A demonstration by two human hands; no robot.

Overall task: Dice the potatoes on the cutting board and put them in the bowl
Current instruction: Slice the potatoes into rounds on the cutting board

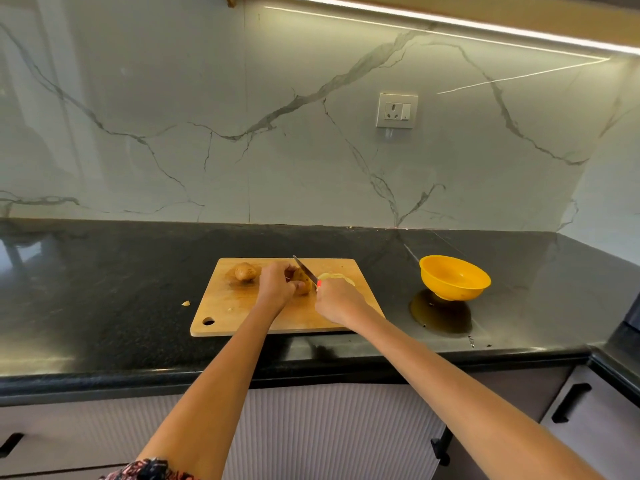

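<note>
Now you are cutting: your left hand (277, 284) curls on a potato (304, 281) mid cutting board (242, 306), your right hand (337, 301) grips the knife (305, 269). Next, push straight down. The yellow bowl (454, 277) waits at three o'clock.

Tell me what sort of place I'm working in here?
Most likely a home kitchen: a dark stone counter with cabinets below, a marble-look backsplash with a wall socket, and potatoes being cut on a wooden board.

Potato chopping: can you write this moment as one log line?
left hand holds potato | right hand grips knife | bowl empty
</note>
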